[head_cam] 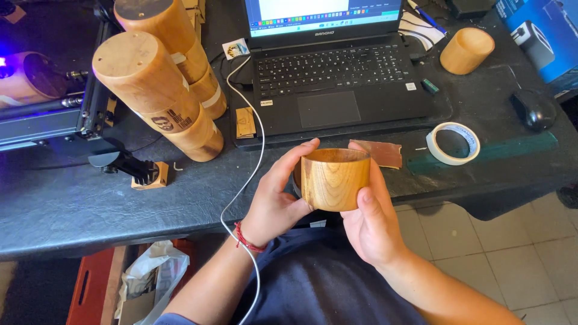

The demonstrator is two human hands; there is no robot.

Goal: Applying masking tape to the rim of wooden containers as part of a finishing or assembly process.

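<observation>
Wooden cup (335, 179) btwn left hand (274, 201) & right hand (373, 222)

Two wooden cups are counted: one (335, 179) held between two hands, left (276, 200) and right (373, 219), and one (466, 50) standing behind the laptop (334, 72). Two stacks of wooden cylinders (159, 90) are seen. One tape roll (453, 143), one mouse (533, 109), one white cable (244, 186) and one sandpaper piece (379, 153) are counted.
</observation>
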